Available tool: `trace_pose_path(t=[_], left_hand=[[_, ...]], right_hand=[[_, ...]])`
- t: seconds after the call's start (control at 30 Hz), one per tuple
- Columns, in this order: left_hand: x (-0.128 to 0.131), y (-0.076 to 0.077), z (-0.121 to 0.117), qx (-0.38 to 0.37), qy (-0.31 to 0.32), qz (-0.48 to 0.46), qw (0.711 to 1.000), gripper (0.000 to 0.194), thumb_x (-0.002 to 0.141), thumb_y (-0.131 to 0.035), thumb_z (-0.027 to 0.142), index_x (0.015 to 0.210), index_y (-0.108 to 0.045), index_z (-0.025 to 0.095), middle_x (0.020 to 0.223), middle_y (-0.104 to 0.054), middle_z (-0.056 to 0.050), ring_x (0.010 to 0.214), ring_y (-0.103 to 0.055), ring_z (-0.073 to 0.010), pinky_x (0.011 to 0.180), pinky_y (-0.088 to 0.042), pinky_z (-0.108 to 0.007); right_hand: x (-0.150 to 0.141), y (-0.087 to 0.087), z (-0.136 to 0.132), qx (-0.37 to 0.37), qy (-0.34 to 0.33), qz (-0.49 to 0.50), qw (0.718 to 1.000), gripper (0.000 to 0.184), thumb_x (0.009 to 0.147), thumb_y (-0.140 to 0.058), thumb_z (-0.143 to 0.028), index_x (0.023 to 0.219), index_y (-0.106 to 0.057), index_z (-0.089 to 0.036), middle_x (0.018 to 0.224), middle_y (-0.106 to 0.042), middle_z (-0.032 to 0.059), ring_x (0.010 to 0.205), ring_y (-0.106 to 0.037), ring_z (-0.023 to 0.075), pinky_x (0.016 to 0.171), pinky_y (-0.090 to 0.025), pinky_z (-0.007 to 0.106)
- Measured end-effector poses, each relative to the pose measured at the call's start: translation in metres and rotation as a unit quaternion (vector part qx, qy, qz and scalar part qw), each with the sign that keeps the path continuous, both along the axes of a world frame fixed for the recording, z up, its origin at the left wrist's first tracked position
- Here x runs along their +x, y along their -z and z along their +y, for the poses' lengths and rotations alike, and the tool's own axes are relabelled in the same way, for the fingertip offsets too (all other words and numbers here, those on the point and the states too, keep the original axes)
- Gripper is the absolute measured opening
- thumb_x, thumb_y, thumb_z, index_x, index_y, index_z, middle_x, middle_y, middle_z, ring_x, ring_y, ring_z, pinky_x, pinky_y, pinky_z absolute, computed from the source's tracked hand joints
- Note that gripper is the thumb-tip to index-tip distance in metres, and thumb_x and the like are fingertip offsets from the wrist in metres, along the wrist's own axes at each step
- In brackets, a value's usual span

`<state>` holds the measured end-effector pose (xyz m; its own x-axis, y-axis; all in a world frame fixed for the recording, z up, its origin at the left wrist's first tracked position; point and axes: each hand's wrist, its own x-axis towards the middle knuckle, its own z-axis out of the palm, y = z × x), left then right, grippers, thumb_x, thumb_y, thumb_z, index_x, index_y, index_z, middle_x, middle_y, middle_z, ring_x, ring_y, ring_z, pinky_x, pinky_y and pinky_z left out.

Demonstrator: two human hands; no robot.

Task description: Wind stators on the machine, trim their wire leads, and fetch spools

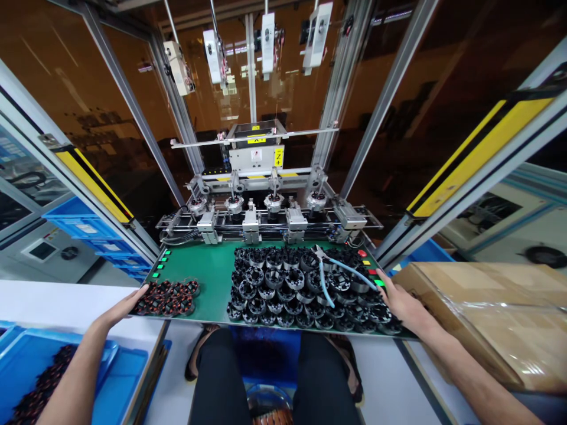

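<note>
My left hand (126, 304) reaches to the left edge of the green work surface (212, 265), its visible fingers stretched out beside a heap of copper-wound motor stators (170, 297). At the right edge, my right hand (401, 304) lies with fingers extended next to a lit green button (380, 283). Neither hand shows anything held, though some fingers are hidden at the edges. Several stacked rows of black ring-shaped stator cores (274, 289) cover the middle and right of the surface. Blue-handled pliers (325, 277) lie spread on top of them.
Behind the surface stands a winding machine (257, 159) with a row of spindles (273, 202) and clamps. Yellow light curtains (95, 183) flank it. A cardboard box (478, 319) sits at right. Blue trays (128, 372) with wound parts are at lower left.
</note>
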<state>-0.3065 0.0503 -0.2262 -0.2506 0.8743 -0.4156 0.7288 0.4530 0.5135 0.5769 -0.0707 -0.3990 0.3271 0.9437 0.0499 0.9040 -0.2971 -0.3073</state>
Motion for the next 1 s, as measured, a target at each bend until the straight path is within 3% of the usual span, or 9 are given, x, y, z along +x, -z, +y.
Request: trace_pose_path(t=[0.2, 0.43, 0.77, 1.0], left_hand=[[0.0058, -0.0045, -0.0005, -0.044, -0.025, -0.015, 0.999, 0.125, 0.088, -0.046, 0.105, 0.175, -0.062, 0.018, 0.176, -0.067, -0.019, 0.158, -0.069, -0.047, 0.11, -0.072, -0.057], [0.0062, -0.0047, -0.0007, -0.045, -0.026, -0.019, 0.998, 0.117, 0.094, -0.044, 0.1, 0.175, -0.063, 0.018, 0.173, -0.069, -0.019, 0.156, -0.071, -0.0463, 0.112, -0.071, -0.057], [0.0043, -0.0036, -0.0004, -0.04, -0.029, -0.02, 0.999, 0.114, 0.097, -0.045, 0.095, 0.177, -0.061, 0.015, 0.172, -0.07, -0.019, 0.157, -0.07, -0.0459, 0.113, -0.071, -0.057], [0.0009, 0.0008, 0.0, -0.019, -0.016, -0.014, 1.0, 0.12, 0.089, -0.051, 0.105, 0.168, -0.07, 0.016, 0.16, -0.078, -0.022, 0.144, -0.079, -0.0466, 0.106, -0.074, -0.057]], right_hand=[[0.0019, 0.0031, 0.0002, -0.022, 0.006, 0.012, 1.0, 0.089, 0.118, -0.022, -0.063, 0.186, -0.04, -0.009, 0.105, -0.083, 0.0199, 0.097, -0.087, 0.0405, 0.088, -0.069, 0.049], [0.0034, 0.0073, 0.0002, -0.027, 0.011, 0.016, 0.999, 0.088, 0.118, -0.021, -0.063, 0.181, -0.051, -0.008, 0.105, -0.082, 0.0206, 0.098, -0.086, 0.0419, 0.091, -0.068, 0.052], [0.0032, 0.0066, -0.0007, -0.009, 0.001, 0.02, 1.0, 0.088, 0.117, -0.023, -0.061, 0.183, -0.046, -0.008, 0.101, -0.081, 0.0195, 0.095, -0.085, 0.0412, 0.088, -0.068, 0.051], [0.0026, 0.0075, -0.0008, 0.004, 0.0, 0.003, 1.0, 0.089, 0.116, -0.024, -0.061, 0.182, -0.046, -0.007, 0.096, -0.081, 0.0187, 0.091, -0.085, 0.041, 0.085, -0.069, 0.051]])
